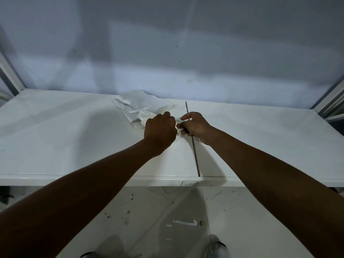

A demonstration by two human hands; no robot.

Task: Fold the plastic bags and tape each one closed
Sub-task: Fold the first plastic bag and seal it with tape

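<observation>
Left hand (160, 130) fisted, right hand (193, 125) curled, pinching clear film between them, beside crumpled plastic bags (141, 107) on worktop (260, 131).

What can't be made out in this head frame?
- What is pinched between the left hand and right hand: something small and clear, mostly covered by the fingers; tape or bag, cannot tell.
- Tape roll: none visible; it may be inside the right hand.
- Plastic bags: a crumpled translucent pile; count unclear, near edge hidden by the left hand.
- Table: corners cut off by the frame edges.
</observation>
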